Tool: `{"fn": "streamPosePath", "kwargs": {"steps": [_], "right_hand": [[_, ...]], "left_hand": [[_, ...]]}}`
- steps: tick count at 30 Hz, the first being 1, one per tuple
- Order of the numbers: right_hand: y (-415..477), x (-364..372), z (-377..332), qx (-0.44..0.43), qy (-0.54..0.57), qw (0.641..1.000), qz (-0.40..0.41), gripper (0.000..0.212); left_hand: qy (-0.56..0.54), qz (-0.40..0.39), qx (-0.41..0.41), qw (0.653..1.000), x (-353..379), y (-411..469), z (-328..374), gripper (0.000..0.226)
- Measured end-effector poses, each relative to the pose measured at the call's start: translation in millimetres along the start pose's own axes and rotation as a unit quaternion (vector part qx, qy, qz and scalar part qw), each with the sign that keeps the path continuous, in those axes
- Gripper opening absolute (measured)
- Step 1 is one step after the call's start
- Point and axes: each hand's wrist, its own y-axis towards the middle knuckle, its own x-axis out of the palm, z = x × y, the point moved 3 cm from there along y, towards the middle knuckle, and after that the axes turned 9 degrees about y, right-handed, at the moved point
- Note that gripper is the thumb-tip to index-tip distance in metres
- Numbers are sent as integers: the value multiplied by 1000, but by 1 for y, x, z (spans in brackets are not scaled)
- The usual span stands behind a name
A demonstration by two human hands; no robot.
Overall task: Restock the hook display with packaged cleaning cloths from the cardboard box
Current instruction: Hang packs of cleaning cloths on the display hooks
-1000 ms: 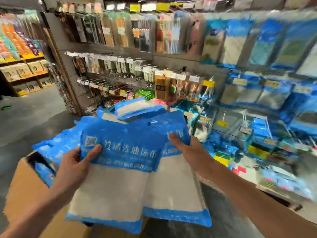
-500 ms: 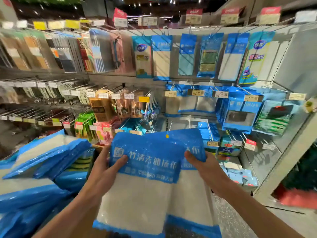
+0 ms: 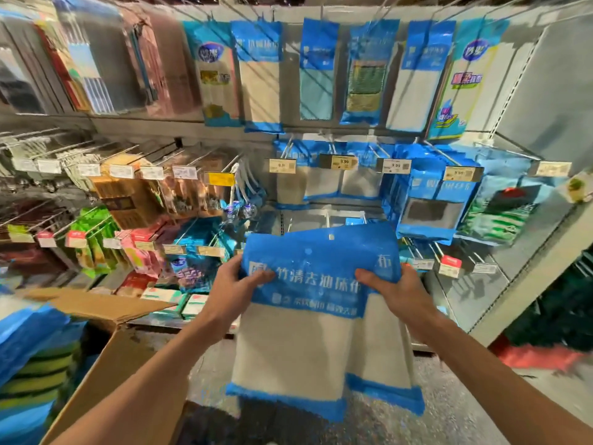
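Two overlapping cleaning cloth packs (image 3: 308, 342), blue at the top with white cloth below, hang upright in front of me. My left hand (image 3: 236, 285) grips their top left corner, thumb across the blue header. My right hand (image 3: 393, 284) grips the top right corner the same way. The packs' tops reach the bare hooks (image 3: 327, 220) in the middle of the hook display. The open cardboard box (image 3: 128, 345) stands at the lower left, with more blue packs (image 3: 29, 329) inside.
Rows of hanging blue cloth packs (image 3: 260, 75) fill the upper display, with price tags (image 3: 343, 162) on hook ends. Boxed goods (image 3: 128, 194) hang to the left. A grey shelf upright (image 3: 526, 245) stands at the right. Speckled floor lies below.
My view has swung right from the box toward the display. Both hands have carried the packs up and forward, closer to the bare hooks.
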Motion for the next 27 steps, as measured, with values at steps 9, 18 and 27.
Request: {"fn": "streamPosePath", "kwargs": {"steps": [9, 18, 27], "right_hand": [[118, 12, 3, 24, -58, 998, 29, 21], [195, 11, 7, 38, -56, 997, 43, 24], [252, -28, 16, 22, -50, 997, 48, 19]], "left_hand": [[0, -104, -10, 995, 15, 144, -17, 20], [34, -102, -9, 994, 43, 249, -18, 14], [34, -129, 19, 991, 94, 292, 3, 25]]}}
